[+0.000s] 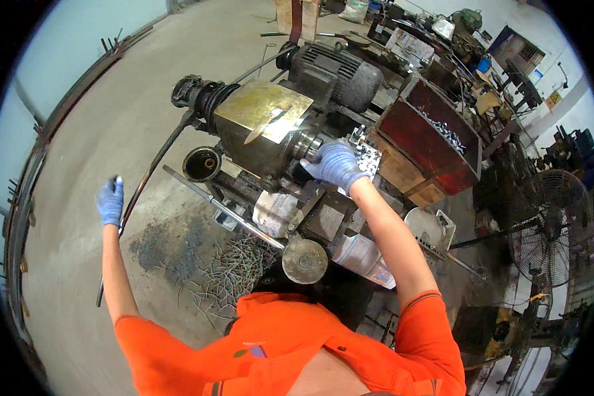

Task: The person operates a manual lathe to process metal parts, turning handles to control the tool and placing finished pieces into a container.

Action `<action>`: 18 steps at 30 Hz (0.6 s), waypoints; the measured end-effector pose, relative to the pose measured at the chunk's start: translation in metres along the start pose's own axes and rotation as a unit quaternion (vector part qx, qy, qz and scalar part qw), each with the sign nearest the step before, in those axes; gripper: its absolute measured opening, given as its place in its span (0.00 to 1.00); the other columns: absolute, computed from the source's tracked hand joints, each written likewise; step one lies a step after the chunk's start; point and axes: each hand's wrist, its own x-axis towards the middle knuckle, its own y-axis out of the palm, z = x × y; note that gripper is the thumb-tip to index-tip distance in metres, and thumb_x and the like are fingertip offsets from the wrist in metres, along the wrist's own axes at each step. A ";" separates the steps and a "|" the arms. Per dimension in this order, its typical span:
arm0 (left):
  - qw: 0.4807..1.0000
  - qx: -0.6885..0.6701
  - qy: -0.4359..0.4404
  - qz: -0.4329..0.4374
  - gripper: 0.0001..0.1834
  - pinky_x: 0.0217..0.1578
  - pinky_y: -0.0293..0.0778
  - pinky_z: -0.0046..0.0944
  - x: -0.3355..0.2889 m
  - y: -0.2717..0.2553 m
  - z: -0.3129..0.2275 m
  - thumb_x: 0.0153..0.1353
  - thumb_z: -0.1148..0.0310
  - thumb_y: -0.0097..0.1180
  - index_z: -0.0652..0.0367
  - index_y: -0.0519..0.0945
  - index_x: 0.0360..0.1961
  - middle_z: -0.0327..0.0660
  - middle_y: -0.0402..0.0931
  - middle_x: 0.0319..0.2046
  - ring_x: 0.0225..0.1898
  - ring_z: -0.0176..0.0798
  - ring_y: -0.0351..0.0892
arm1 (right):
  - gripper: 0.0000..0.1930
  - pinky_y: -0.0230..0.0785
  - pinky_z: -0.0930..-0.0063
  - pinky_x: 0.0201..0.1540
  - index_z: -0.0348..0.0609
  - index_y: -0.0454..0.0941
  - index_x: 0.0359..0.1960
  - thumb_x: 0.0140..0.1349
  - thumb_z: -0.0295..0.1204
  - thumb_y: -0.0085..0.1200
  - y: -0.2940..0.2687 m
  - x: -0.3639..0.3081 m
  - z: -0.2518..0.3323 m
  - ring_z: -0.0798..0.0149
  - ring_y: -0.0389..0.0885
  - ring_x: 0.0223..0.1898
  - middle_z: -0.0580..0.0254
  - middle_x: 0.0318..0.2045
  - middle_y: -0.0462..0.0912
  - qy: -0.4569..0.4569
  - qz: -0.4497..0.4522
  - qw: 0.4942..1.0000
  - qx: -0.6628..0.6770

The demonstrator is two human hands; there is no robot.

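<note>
My right hand (336, 165), in a blue glove, is at the front of a machine's spindle (305, 145). Its fingers curl away from me and its thumb points toward the spindle nose; whatever lies in the fingers is hidden. The spindle comes out of a greasy headstock with a brassy top plate (261, 105). Out over the floor at the left, my gloved left hand (111, 201) is raised with its fingers drawn together. A small dark spot shows at its fingertips, too small to name. Beside that wrist passes a long dark lever (155, 165), which runs down from the machine.
A dark electric motor (336, 76) sits behind the headstock. A red bin (435, 132) of small metal parts rests on wood at the right. A metal bar (224, 208) slants to a round plate (304, 261). Thin scrap rods (228, 274) litter the floor. A fan (548, 224) stands far right.
</note>
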 end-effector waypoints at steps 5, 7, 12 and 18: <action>0.991 0.024 -0.092 0.090 0.36 0.39 0.67 0.53 -0.073 0.023 -0.065 0.59 0.36 0.30 0.58 0.78 0.34 0.57 0.76 0.34 0.38 0.60 0.74 | 0.28 0.69 0.61 0.41 0.36 0.79 0.28 0.48 0.54 0.51 0.009 0.003 -0.004 0.49 0.79 0.32 0.46 0.27 0.80 0.015 -0.041 0.999 0.033; 0.988 0.013 -0.097 0.123 0.36 0.39 0.67 0.52 -0.097 0.022 -0.087 0.59 0.36 0.29 0.59 0.78 0.34 0.57 0.75 0.35 0.38 0.59 0.74 | 0.28 0.64 0.56 0.47 0.37 0.80 0.28 0.52 0.55 0.46 0.005 0.004 -0.003 0.48 0.80 0.31 0.45 0.26 0.80 0.015 0.012 0.997 0.069; 0.994 0.010 -0.085 0.068 0.35 0.33 0.66 0.53 -0.106 0.032 -0.104 0.59 0.37 0.34 0.60 0.79 0.28 0.55 0.76 0.28 0.33 0.58 0.74 | 0.27 0.67 0.58 0.44 0.37 0.79 0.30 0.51 0.54 0.48 0.001 0.001 -0.010 0.48 0.79 0.34 0.46 0.27 0.80 0.004 0.016 0.998 0.057; 0.993 0.038 -0.070 0.084 0.32 0.35 0.69 0.52 -0.105 0.022 -0.110 0.56 0.38 0.40 0.60 0.76 0.30 0.57 0.76 0.30 0.34 0.58 0.76 | 0.24 0.68 0.58 0.43 0.41 0.81 0.27 0.51 0.52 0.48 -0.006 -0.001 -0.002 0.49 0.79 0.34 0.49 0.27 0.81 0.040 0.004 0.998 0.053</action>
